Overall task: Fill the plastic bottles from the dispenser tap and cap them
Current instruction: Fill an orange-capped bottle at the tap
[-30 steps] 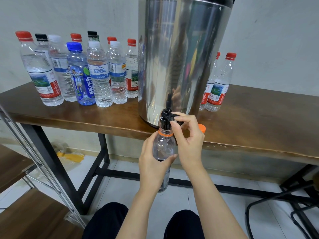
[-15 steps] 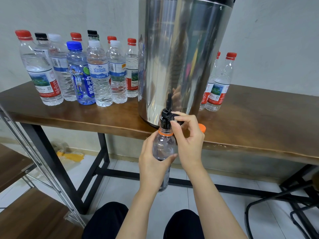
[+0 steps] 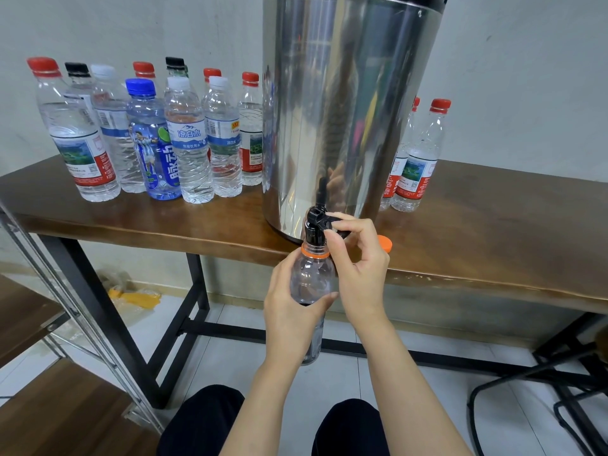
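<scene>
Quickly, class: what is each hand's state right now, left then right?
Left hand: closed grip round the clear bottle.
Right hand: pinching the black tap lever.

I see a black tap (image 3: 315,222), a clear bottle (image 3: 309,278) ringed orange at the neck, a mirror-silver dispenser (image 3: 345,110), brown table (image 3: 493,225).

An uncapped clear bottle (image 3: 311,278) with an orange neck ring hangs upright below the steel dispenser (image 3: 345,110), its mouth meeting the dispenser's black tap (image 3: 316,225). An orange cap (image 3: 385,243) lies just right of the tap. 10 capped bottles (image 3: 187,143) stand left of the dispenser, and 2 red-capped bottles (image 3: 418,159) stand to its right.
</scene>
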### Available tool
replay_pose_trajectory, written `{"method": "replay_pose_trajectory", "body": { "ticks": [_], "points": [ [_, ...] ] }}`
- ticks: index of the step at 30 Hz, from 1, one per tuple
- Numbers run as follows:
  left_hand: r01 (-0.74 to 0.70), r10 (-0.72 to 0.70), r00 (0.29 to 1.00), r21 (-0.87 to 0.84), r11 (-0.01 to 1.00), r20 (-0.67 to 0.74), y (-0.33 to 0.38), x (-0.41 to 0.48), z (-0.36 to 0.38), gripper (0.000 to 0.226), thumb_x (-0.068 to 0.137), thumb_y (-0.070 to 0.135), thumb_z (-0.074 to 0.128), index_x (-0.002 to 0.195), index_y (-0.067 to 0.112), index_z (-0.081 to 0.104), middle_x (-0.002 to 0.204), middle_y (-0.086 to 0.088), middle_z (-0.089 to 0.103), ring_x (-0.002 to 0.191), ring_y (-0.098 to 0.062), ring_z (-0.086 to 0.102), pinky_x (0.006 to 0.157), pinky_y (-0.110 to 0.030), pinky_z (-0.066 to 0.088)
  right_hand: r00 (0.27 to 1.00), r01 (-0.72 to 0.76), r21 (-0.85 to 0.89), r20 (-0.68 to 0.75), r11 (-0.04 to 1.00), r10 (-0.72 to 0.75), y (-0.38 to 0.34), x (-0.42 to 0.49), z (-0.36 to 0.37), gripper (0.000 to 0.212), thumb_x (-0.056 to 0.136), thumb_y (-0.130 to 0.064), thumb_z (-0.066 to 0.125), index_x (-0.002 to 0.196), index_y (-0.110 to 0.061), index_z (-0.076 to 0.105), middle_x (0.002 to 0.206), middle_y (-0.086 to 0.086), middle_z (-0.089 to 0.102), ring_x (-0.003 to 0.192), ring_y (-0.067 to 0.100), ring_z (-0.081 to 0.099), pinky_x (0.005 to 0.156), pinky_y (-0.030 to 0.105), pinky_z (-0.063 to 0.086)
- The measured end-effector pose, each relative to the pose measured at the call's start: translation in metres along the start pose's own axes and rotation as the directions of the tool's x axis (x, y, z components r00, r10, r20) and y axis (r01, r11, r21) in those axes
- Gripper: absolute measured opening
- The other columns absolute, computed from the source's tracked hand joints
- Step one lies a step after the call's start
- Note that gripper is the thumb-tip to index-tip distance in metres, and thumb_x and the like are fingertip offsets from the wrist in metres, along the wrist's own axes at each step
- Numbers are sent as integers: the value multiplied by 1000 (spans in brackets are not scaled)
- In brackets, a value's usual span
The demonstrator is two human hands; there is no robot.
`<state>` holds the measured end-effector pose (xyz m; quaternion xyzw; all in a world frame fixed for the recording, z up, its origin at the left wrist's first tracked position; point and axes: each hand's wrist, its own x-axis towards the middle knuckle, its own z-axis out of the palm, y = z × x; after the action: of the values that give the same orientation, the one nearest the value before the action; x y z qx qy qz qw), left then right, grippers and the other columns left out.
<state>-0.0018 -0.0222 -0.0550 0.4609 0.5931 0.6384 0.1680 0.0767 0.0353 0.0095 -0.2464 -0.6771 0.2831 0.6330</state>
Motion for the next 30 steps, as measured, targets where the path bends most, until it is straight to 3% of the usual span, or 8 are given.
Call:
{"method": "replay_pose_trajectory", "body": {
  "ticks": [12, 21, 30],
  "points": [
    [-4, 4, 1000, -20, 1000, -3, 0, 1, -1, 82, 68, 17, 89, 127, 52, 43, 127, 29, 53, 122, 15, 45, 93, -2, 38, 1000, 7, 9, -4, 1000, -7, -2, 0, 0, 13, 88, -24, 62, 94, -35, 58, 100, -14, 65, 84, 1, 60, 73, 11, 45],
    [8, -8, 1000, -34, 999, 1, 0, 1, -1, 82, 68, 15, 89, 133, 42, 47, 130, 25, 54, 124, 9, 47, 101, -18, 42, 1000, 7, 7, -3, 1000, -7, -1, 0, 0, 13, 89, -24, 62, 95, -35, 58, 100, -13, 65, 86, 1, 60, 75, 11, 44],
    [1, -2, 1000, -46, 999, -2, 1, 1, 0, 81, 68, 15, 89, 134, 40, 48, 130, 24, 55, 124, 8, 48, 102, -19, 43, 1000, 3, 6, 0, 1000, -3, -1, -1, 0, 12, 89, -25, 62, 95, -34, 58, 104, -14, 65, 84, 0, 60, 74, 11, 45]
  ]
}}
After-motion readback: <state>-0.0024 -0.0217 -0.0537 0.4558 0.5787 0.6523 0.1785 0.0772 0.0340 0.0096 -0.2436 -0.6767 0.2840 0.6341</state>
